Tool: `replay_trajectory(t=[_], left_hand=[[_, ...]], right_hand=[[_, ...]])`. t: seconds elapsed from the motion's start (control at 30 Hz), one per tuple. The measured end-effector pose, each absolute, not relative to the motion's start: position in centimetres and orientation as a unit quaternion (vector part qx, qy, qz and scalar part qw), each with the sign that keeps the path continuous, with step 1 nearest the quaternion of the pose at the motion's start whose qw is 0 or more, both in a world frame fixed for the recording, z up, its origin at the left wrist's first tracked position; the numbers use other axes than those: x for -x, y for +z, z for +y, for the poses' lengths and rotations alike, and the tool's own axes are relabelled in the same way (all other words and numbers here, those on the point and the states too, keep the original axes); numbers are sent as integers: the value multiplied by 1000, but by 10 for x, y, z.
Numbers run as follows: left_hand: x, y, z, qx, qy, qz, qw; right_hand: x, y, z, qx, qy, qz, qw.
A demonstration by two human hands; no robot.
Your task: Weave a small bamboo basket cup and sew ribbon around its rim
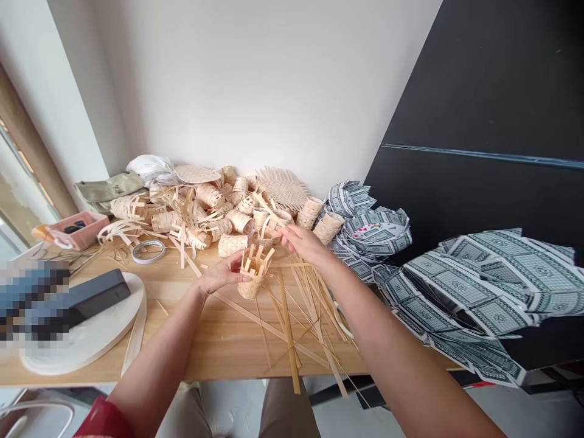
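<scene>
- Here's the unfinished woven cup (252, 281), held over the bench (214, 359), its loose strip ends standing up around the rim; whether its base touches the wood, you can't tell.
- The left hand (222, 275) is clamped on that cup, gripping its left side, thumb across the front.
- And the right hand (301, 242), beyond the cup and to its right, has its fingers pinched together on a pale flat strip (272, 210) that slants up and away to the left.
- Loose strips (288, 331) lie crisscrossed to the cup's right and on the near side, a few poking over the bench edge.
- Beyond the cup, a heap of woven cylinders (210, 196)!
- Left of the cup and farther back: a tape roll (148, 250), then a pink basket (86, 231).
- Well to the cup's right, folded playing-card structures (460, 292).
</scene>
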State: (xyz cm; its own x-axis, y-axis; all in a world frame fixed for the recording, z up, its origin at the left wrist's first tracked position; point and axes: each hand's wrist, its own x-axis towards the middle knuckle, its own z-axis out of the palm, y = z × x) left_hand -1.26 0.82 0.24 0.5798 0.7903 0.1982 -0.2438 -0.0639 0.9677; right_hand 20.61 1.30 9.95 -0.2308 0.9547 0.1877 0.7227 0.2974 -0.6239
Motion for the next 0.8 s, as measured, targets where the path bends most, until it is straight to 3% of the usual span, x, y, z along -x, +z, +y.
replay_trajectory(t=[0.23, 0.43, 0.57, 0.73, 0.8], left_hand=[[9, 3, 7, -611, 404, 187, 655], [8, 5, 4, -609, 395, 217, 652], [10, 4, 5, -623, 393, 208, 643], [16, 2, 10, -621, 416, 221, 627], [18, 4, 10, -624, 412, 227, 624]], right_hand=[[-226, 96, -9, 505, 233, -776, 296], [-225, 95, -16, 499, 231, -795, 255], [-223, 110, -23, 513, 187, -801, 247], [-238, 146, -27, 537, 27, -813, 223], [-244, 153, -29, 533, 40, -817, 218]])
